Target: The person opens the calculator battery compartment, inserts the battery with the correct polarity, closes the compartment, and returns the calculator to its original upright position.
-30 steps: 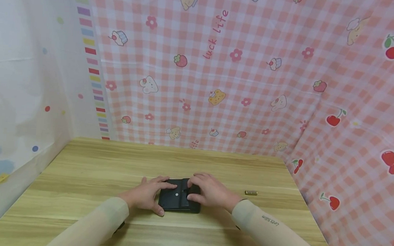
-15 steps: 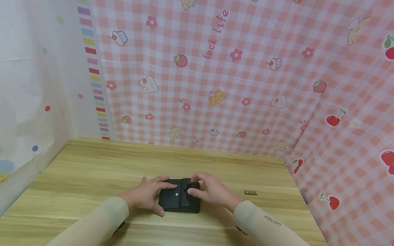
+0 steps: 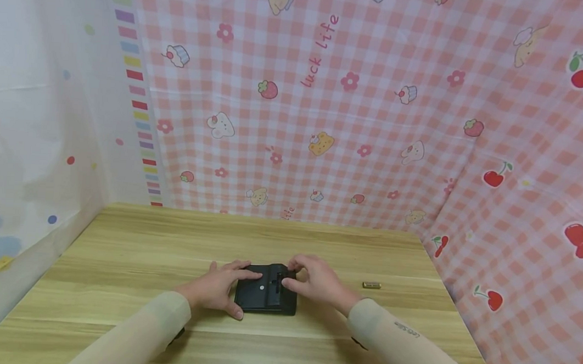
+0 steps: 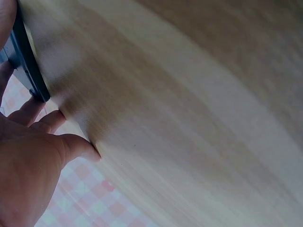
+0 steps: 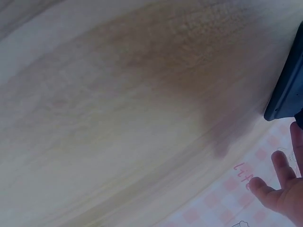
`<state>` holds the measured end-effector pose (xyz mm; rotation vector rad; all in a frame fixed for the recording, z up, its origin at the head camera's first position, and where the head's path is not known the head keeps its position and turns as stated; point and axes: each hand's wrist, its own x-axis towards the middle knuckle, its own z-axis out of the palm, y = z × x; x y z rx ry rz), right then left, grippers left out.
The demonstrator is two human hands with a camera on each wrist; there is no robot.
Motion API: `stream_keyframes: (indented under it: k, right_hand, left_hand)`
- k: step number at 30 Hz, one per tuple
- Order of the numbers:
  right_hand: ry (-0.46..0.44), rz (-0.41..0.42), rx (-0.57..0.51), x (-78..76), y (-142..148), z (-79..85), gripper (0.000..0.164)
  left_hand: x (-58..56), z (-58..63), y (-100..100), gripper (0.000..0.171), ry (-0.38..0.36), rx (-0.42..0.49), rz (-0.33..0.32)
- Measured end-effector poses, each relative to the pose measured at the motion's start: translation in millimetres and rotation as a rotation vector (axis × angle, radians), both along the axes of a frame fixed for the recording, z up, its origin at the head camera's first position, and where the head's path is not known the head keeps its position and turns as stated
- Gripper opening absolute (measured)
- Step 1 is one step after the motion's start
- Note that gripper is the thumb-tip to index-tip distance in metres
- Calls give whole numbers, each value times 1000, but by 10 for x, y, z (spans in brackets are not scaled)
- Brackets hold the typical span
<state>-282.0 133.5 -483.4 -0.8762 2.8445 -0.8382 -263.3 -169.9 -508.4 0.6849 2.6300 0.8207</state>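
A flat black device [image 3: 251, 292], with a round white spot and a raised strip across its back, lies on the wooden table; it looks like a calculator turned face down. My left hand [image 3: 219, 287] rests spread on its left part, thumb at the near edge and index finger on top. At the right part, the thumb and index finger of my right hand [image 3: 316, 281] pinch a small black battery cover [image 3: 290, 274], partly hidden by the fingers. Beside it a narrow battery slot [image 3: 278, 283] shows in the raised strip. Both wrist views catch just an edge of the device.
A small battery [image 3: 371, 285] with a gold and dark wrapper lies on the table [image 3: 312, 348] to the right of my right hand. Patterned cloth [image 3: 294, 121] hangs behind the table and along both sides.
My right fingers have lifted the battery cover off the strip and shifted slightly right, exposing the slot. My left hand and the device stay in place.
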Motion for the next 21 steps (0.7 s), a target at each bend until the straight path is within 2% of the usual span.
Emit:
stream_keyframes:
  k: [12,21]
  right_hand:
    - [194,-5,65,28,202,16,24]
    - [200,-56,86,7,463,113,22]
  left_hand:
    - [6,15,8,93,11,-6,-1]
    - [-1,-5,4,95,12,-8,-4]
